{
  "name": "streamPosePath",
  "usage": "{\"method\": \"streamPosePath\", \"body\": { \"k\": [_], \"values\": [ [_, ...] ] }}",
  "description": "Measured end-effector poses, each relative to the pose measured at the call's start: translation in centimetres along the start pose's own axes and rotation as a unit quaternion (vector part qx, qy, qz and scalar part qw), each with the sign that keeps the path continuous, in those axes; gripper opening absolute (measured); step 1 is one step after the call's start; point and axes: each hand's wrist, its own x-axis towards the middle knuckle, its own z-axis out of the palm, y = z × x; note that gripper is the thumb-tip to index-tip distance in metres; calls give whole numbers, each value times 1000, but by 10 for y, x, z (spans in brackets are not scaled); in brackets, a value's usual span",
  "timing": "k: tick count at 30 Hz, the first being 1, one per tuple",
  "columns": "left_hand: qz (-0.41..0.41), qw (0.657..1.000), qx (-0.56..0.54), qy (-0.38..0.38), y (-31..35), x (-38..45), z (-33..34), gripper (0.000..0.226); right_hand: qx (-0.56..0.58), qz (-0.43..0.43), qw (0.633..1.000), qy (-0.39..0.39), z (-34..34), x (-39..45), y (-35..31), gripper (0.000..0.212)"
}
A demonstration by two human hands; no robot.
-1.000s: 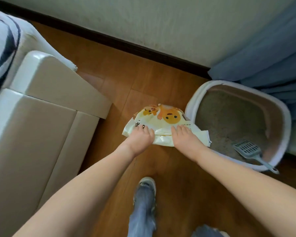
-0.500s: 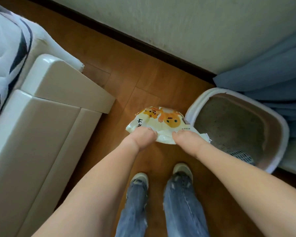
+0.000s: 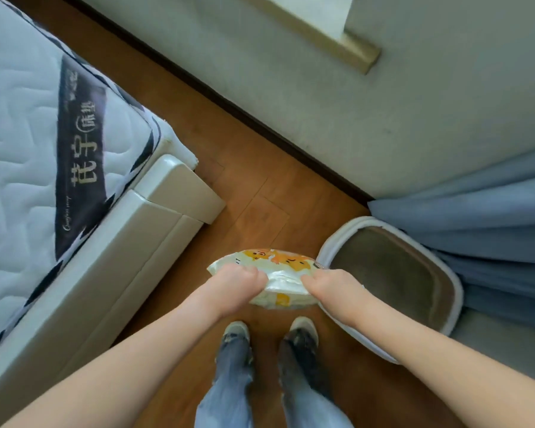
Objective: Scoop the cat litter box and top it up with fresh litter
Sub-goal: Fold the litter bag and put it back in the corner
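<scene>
Wood floor (image 3: 260, 193): both hands, left (image 3: 232, 284) & right (image 3: 328, 287), grip litter bag (image 3: 283, 281) beside litter box (image 3: 445, 273).

Left hand (image 3: 235, 281), right hand (image 3: 329, 284) gripping litter bag (image 3: 283, 281), litter box (image 3: 393, 273) beside

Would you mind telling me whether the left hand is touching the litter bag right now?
Touching. The head view shows the left hand with fingers curled into the top edge of the litter bag, gripping it, while the right hand grips the other side.
</scene>
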Motion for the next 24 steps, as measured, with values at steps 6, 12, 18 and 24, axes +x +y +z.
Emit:
{"method": "streamPosePath", "body": {
  "k": [6,12,18,24],
  "values": [
    [-39,991,38,119,43,-130,-107,45,-110,-60,987,101,-136,-101,-62,29],
    [-139,936,88,311,116,-258,-183,29,-173,-150,929,291,-227,-189,-113,26],
    [-235,897,85,365,176,-344,-201,22,-190,-278,883,328,-281,-232,-164,42],
    [-342,878,49,331,237,-407,-165,25,-209,-389,838,322,-276,-248,-225,43]
  ]
}}
